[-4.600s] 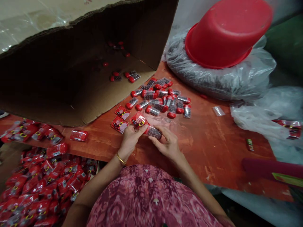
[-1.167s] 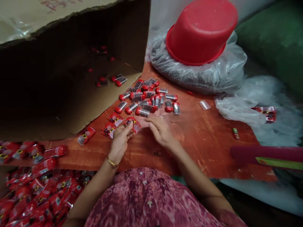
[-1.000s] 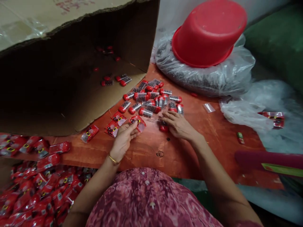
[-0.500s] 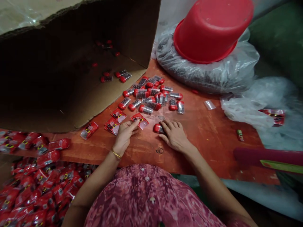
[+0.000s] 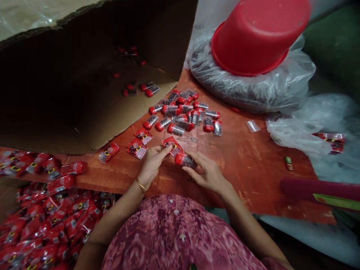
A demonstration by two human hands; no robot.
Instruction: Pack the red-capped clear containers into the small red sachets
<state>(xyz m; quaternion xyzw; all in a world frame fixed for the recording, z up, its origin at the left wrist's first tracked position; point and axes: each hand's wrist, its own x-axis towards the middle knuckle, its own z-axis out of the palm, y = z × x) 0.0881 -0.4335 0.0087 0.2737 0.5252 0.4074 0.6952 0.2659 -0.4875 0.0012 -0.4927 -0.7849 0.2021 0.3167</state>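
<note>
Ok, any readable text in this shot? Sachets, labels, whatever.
Red sachet in left hand: yellow ring mark, print too small to read.
Red-capped clear tube in right hand: no print seen.
Sachet pile: same yellow marks, no word legible.
Green strip on maroon item: blurred, unreadable.

**Head-worn view, looking forward and down**

The one camera sits on the person's head and tilts down past their chest, so the patterned blouse (image 5: pixel 180 232) fills the bottom edge. It looks from close range at the left hand (image 5: pixel 153 165) and right hand (image 5: pixel 206 174), near the frame's centre. The wooden counter (image 5: pixel 247 180) spreads ahead, with a cardboard box (image 5: pixel 70 108) upper left and a red plastic tub (image 5: pixel 260 37) upper right.
</note>
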